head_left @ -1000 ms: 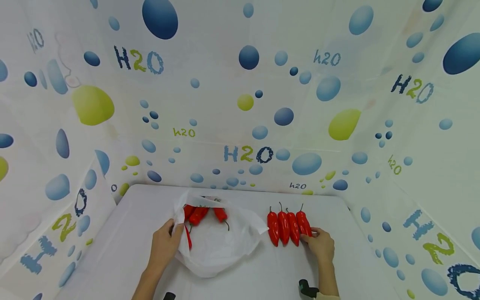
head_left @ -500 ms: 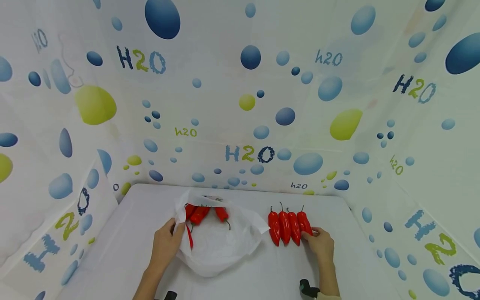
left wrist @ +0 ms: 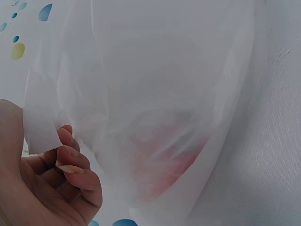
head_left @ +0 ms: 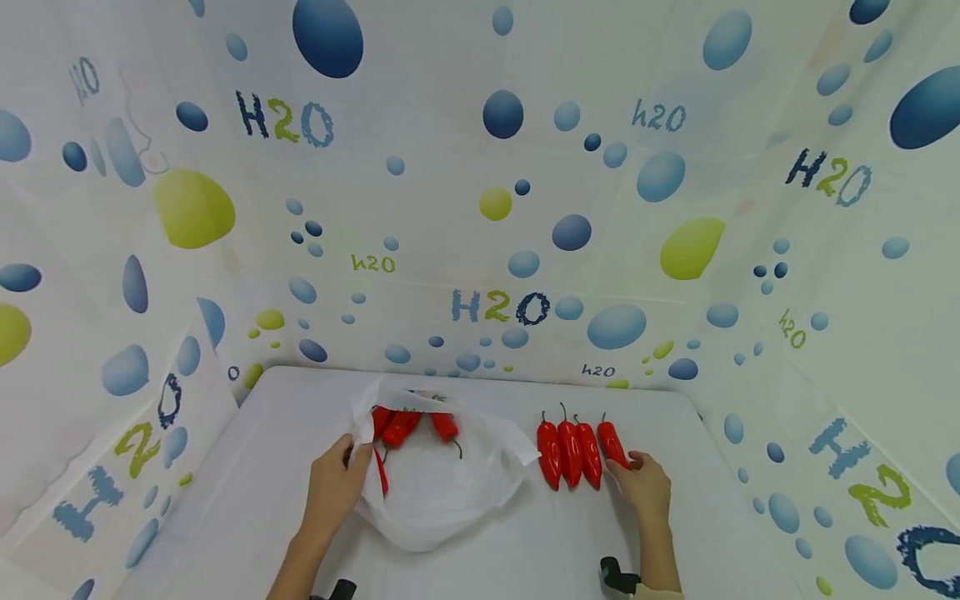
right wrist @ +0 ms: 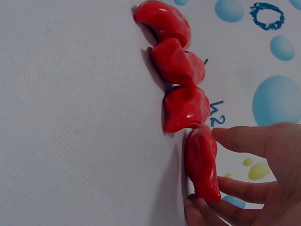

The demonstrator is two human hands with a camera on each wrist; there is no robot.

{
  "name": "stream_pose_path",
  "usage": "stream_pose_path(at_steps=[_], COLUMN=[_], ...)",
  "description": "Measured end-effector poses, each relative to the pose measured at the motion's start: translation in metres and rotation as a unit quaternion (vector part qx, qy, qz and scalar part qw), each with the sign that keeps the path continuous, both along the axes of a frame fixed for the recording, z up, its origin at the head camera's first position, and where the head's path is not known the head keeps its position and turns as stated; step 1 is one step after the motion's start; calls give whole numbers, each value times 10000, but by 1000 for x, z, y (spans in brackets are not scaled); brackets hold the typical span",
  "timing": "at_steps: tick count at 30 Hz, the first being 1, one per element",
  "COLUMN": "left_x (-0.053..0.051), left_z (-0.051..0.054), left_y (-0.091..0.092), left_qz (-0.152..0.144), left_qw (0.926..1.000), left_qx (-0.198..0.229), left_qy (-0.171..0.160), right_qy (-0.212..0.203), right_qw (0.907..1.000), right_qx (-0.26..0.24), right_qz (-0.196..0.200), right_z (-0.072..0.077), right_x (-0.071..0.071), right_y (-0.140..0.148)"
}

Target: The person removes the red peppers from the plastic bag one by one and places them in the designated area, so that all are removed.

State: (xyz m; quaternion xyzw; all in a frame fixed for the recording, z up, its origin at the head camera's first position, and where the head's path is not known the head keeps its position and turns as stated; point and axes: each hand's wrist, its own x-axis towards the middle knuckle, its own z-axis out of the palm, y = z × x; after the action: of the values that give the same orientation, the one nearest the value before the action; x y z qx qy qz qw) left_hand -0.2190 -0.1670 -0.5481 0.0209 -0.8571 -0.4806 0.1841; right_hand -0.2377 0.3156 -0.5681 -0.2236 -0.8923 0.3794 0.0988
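A white plastic bag lies with its mouth facing me, and several red peppers show inside. My left hand pinches the left edge of the bag's mouth; in the left wrist view, the curled fingers hold its thin rim. To the right of the bag, several long red peppers lie side by side, stems pointing away. At the row's right end, my right hand grips the last pepper near its tip, thumb on one side and fingers on the other. That pepper is tilted, its tip toward the hand.
A white table carries everything. Behind and at both sides stands a white curtain printed with blue and green drops. A dark wrist device sits by the right forearm, another by the left.
The rightmost pepper's tip has swung right, away from its neighbour, along with my right hand; a gap now shows between them. My left hand and the bag stay about the same.
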Motion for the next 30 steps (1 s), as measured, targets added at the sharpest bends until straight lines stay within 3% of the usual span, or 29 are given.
stream_pose_path(at_steps=[10, 20, 30], left_x=[-1, -2, 0], left_z=[1, 0, 0], left_y=[-2, -3, -2], left_qz=[-21, 7, -10], left_qw=[10000, 10000, 9999], left_qx=[36, 10, 107], left_qy=[4, -17, 18], right_qy=[57, 742, 1585], right_qw=[9999, 9972, 9863], right_qx=[15, -38, -71], right_qz=[-144, -78, 458], right_z=[2, 42, 68], right_x=[-6, -6, -4], right_y=[-4, -31, -86])
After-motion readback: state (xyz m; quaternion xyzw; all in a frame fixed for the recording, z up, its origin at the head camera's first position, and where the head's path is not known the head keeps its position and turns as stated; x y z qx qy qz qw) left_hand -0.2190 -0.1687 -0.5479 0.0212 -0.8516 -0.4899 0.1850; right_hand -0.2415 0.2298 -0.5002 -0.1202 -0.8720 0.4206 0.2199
